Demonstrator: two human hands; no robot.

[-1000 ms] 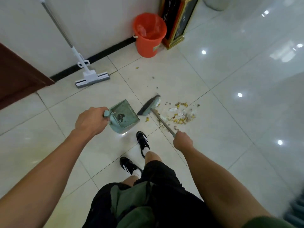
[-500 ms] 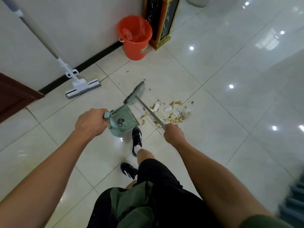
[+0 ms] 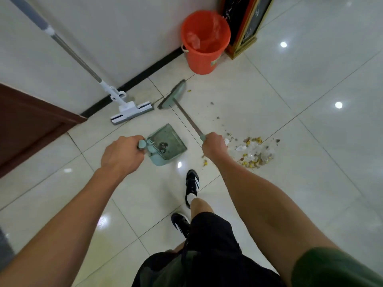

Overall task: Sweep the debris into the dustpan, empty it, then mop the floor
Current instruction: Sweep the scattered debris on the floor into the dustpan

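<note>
debris (image 3: 253, 151): unswept on the floor
dustpan (image 3: 167, 143): nearly bare, gripped by left hand (image 3: 121, 155)
broom (image 3: 173, 96): right hand (image 3: 214, 145) clasps it
mop (image 3: 128, 109): untouched

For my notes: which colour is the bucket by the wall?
Orange bucket, clearest in the head view.

both arms stretched out mid-frame, left hand (image 3: 121, 155) and right hand (image 3: 214, 146) each curled into a tight fist, knuckles up
</note>
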